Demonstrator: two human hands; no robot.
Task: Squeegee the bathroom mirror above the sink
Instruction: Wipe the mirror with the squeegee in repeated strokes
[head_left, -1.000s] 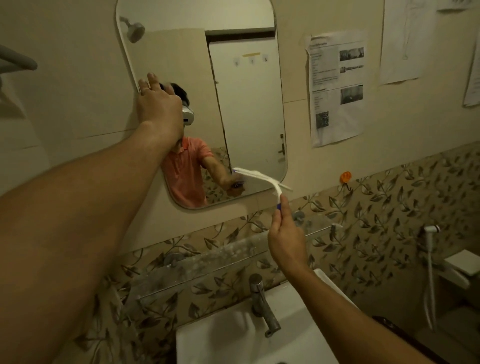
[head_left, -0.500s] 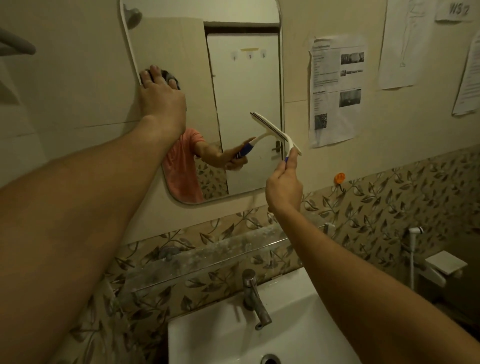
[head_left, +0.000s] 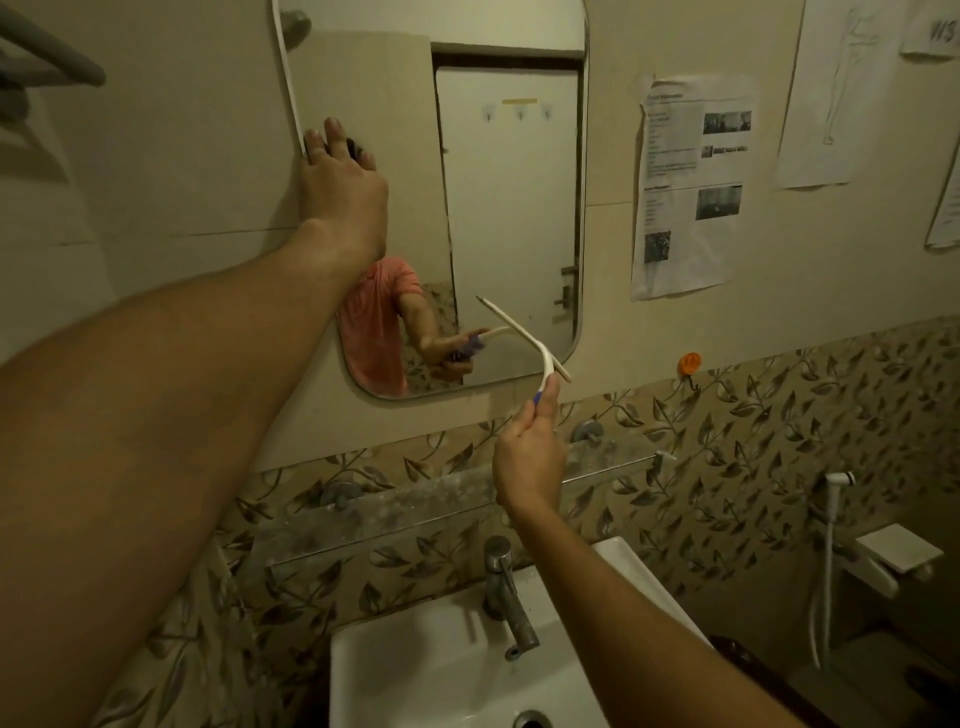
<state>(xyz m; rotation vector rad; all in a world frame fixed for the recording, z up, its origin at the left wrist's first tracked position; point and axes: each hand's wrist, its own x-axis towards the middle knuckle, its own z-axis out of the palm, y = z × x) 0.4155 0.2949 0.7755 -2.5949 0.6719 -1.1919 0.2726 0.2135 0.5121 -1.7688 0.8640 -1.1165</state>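
Note:
The rounded wall mirror (head_left: 509, 171) hangs above the white sink (head_left: 441, 654). My left hand (head_left: 345, 187) lies flat against the mirror's left edge, fingers spread upward. My right hand (head_left: 530, 457) grips the blue handle of a white squeegee (head_left: 524, 338). Its blade slants across the mirror's lower right part, near the bottom corner. The mirror reflects an orange shirt, an arm and the squeegee.
A steel tap (head_left: 506, 592) rises at the sink's back. A dusty glass shelf (head_left: 415, 504) runs below the mirror. Printed papers (head_left: 685, 187) are stuck to the wall on the right. An orange hook (head_left: 690, 362) and a spray hose (head_left: 831, 545) are further right.
My right hand has drawn the squeegee down the mirror's right side, from mid-height to the lower right corner. My left hand has stayed on the left edge.

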